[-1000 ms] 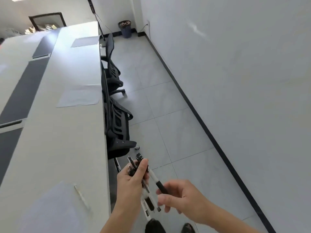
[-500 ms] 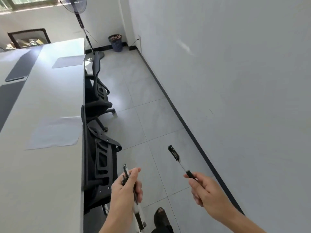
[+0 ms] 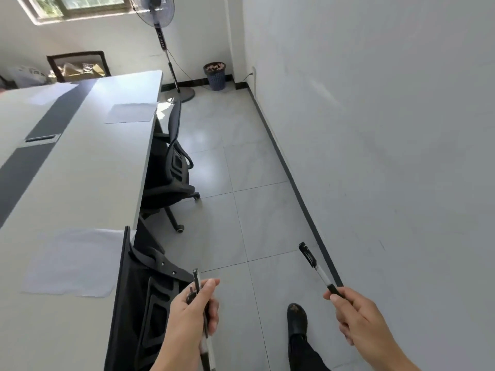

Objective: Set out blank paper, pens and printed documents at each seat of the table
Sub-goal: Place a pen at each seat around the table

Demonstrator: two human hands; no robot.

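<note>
Left hand [image 3: 187, 322] is curled round a bundle of black-and-white pens [image 3: 197, 282], ends sticking out above and below the fist. Right hand [image 3: 361, 321] pinches a single white pen with black cap [image 3: 317, 266] by its lower end, cap up, over the grey tiled floor [image 3: 254, 162], well apart from the bundle. A black mesh office chair [image 3: 144, 303] is just beside the left hand, against the long white table with dark centre strip [image 3: 88, 170]. A blank white paper sheet [image 3: 72, 261] lies at that seat near the table edge. A second sheet [image 3: 131, 112] lies at the next seat, by a second black chair [image 3: 174, 162]. A black shoe [image 3: 297, 317] shows between the hands. A standing fan [image 3: 158, 12] and a dark bin [image 3: 215, 76] are at the far wall.
</note>
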